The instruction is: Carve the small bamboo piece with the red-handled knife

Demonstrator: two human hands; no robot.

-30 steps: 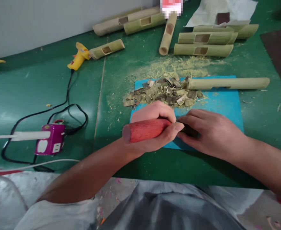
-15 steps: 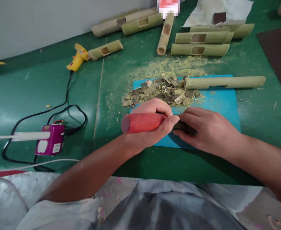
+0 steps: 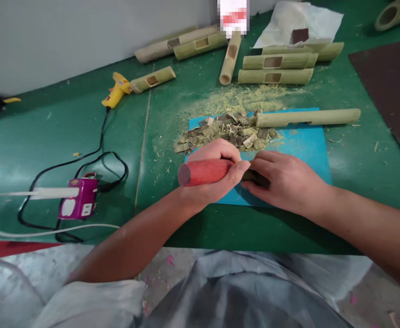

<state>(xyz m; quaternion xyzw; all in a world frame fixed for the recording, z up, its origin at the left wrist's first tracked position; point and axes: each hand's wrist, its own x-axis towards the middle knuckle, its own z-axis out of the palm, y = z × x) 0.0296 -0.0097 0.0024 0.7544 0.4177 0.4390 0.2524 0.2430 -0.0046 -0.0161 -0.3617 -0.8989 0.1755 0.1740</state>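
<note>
My left hand (image 3: pixel 216 177) is wrapped round a thick red wooden handle (image 3: pixel 205 172) whose butt points left; the working end of this tool is hidden by my fingers. Close to its right, my right hand (image 3: pixel 288 180) has its fingers closed on a small dark green bamboo piece (image 3: pixel 257 178), mostly covered by the fingers. Both hands are low over the blue mat (image 3: pixel 314 155). Just beyond them lies a heap of bamboo chips (image 3: pixel 216 130) mixed with fine shavings. A long bamboo tube (image 3: pixel 336 117) rests along the mat's far edge, its cut openings facing down toward me.
Several notched bamboo tubes (image 3: pixel 276 76) lie at the back of the green table (image 3: pixel 93 136). A yellow glue gun (image 3: pixel 115 91) at left is wired to a purple power adapter (image 3: pixel 78 198). White paper (image 3: pixel 298 20) and a dark brown sheet (image 3: pixel 391 86) lie at right.
The camera view has shifted slightly, so the table's contents sit a little differently in frame. Both hands keep their grips and barely move relative to the mat.
</note>
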